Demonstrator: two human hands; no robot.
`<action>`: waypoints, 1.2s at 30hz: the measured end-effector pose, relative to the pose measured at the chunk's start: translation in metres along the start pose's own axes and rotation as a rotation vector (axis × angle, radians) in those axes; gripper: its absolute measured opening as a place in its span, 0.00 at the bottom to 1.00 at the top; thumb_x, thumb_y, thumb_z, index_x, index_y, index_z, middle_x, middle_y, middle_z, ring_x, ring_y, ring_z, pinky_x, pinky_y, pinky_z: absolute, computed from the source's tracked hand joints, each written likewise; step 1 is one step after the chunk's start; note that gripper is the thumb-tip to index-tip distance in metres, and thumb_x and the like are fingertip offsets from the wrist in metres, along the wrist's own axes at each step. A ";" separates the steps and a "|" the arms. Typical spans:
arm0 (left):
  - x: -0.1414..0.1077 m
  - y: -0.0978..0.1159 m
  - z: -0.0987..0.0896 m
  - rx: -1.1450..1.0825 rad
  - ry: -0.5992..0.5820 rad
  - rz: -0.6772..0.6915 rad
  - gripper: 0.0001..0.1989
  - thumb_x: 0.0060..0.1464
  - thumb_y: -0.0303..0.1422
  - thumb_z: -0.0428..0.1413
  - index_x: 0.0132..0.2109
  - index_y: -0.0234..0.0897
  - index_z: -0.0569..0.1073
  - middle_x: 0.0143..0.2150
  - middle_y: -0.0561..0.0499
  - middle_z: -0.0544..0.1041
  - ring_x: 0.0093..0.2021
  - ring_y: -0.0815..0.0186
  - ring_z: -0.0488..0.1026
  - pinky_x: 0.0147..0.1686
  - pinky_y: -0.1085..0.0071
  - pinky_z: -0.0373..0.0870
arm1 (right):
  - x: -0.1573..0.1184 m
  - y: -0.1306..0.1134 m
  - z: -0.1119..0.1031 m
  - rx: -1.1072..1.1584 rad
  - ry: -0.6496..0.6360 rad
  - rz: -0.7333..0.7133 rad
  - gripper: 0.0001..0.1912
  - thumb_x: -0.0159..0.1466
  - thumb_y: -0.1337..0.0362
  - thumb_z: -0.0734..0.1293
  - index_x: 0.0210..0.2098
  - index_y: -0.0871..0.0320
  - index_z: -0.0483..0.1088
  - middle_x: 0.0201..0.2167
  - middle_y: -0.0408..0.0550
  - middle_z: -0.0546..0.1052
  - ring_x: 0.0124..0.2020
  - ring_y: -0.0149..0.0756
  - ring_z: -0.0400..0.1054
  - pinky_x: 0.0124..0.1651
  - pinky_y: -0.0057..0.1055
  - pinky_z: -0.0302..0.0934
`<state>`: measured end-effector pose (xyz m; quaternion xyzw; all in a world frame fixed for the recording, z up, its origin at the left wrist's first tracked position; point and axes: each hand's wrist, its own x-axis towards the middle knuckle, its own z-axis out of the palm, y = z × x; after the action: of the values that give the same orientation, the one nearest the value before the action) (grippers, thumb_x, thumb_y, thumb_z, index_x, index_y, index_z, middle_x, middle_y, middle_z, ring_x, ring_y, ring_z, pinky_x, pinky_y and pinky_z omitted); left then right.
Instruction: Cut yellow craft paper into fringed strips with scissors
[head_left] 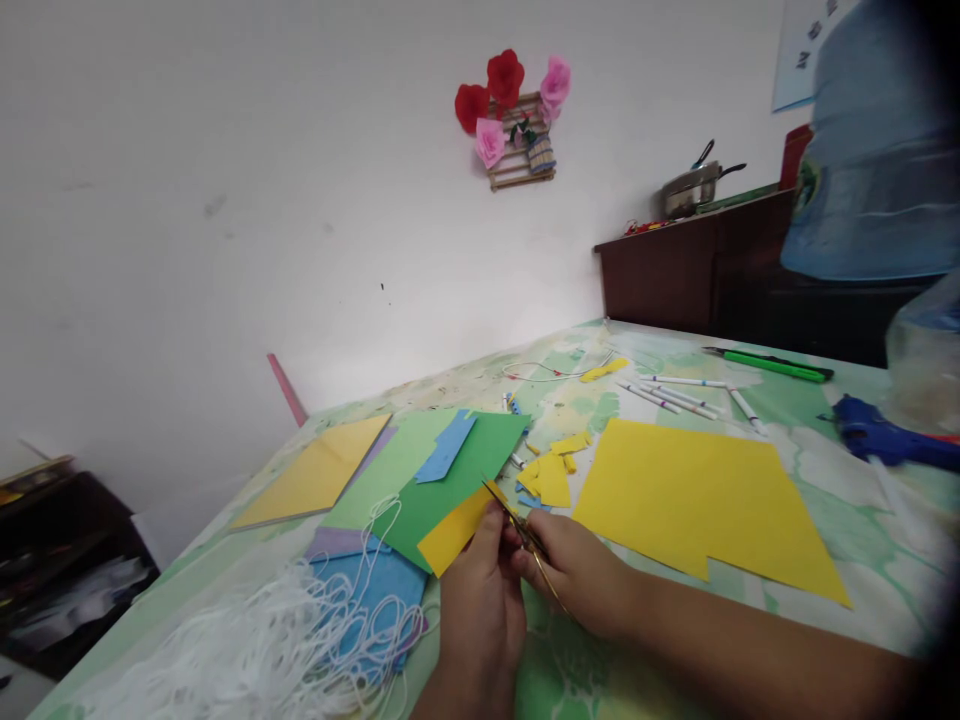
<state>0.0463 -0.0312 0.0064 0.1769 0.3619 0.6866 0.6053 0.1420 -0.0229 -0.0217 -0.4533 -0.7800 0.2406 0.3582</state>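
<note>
Between the thumb and fingers of my left hand (487, 590) is a small yellow paper piece (454, 530), held at a tilt over the green sheet. My right hand (577, 565) grips a pair of scissors (534, 545) with gold-coloured handles. Their blades lie across the right end of the yellow piece, close to my left fingertips. Just beyond the hands lie several yellow paper scraps (551, 478). To the right rests a large yellow sheet (682, 490) with a notch cut in its near edge.
Tangled white string (247, 640) covers the near left, partly over blue sheets (375, 580). Green sheets (427, 510) and a blue strip (448, 448) lie ahead. Marker pens (675, 395), a green cutter knife (776, 366) and a blue glue gun (877, 430) are farther right.
</note>
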 end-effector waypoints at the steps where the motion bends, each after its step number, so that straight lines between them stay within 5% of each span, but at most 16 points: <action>1: 0.000 0.000 0.000 0.001 -0.005 0.002 0.04 0.39 0.24 0.56 0.28 0.31 0.70 0.18 0.56 0.67 0.17 0.77 0.62 0.16 0.82 0.62 | 0.000 0.000 0.000 0.001 -0.001 0.001 0.07 0.56 0.60 0.58 0.29 0.59 0.59 0.24 0.43 0.68 0.24 0.30 0.59 0.24 0.23 0.48; 21: -0.003 0.003 0.001 -0.040 -0.076 0.004 0.03 0.39 0.25 0.55 0.23 0.30 0.69 0.15 0.55 0.66 0.17 0.77 0.62 0.16 0.82 0.61 | -0.001 0.004 0.003 -0.124 0.050 0.059 0.13 0.55 0.54 0.58 0.26 0.59 0.57 0.22 0.42 0.65 0.22 0.29 0.55 0.22 0.24 0.46; 29: -0.002 0.008 0.001 -0.111 -0.024 0.061 0.04 0.37 0.24 0.58 0.26 0.29 0.70 0.18 0.55 0.68 0.17 0.78 0.62 0.18 0.82 0.63 | 0.000 0.008 0.007 -0.090 0.017 -0.023 0.18 0.56 0.48 0.54 0.25 0.59 0.56 0.20 0.41 0.62 0.21 0.28 0.53 0.22 0.24 0.46; 36: -0.002 0.006 0.000 -0.063 -0.102 -0.006 0.06 0.35 0.26 0.59 0.21 0.29 0.69 0.15 0.55 0.66 0.16 0.77 0.62 0.17 0.81 0.61 | 0.003 0.011 0.007 0.012 -0.001 -0.121 0.23 0.57 0.45 0.49 0.27 0.60 0.57 0.22 0.43 0.63 0.23 0.29 0.55 0.24 0.26 0.50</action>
<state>0.0420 -0.0331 0.0112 0.1914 0.3091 0.6859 0.6304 0.1415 -0.0156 -0.0335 -0.4031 -0.8047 0.2233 0.3743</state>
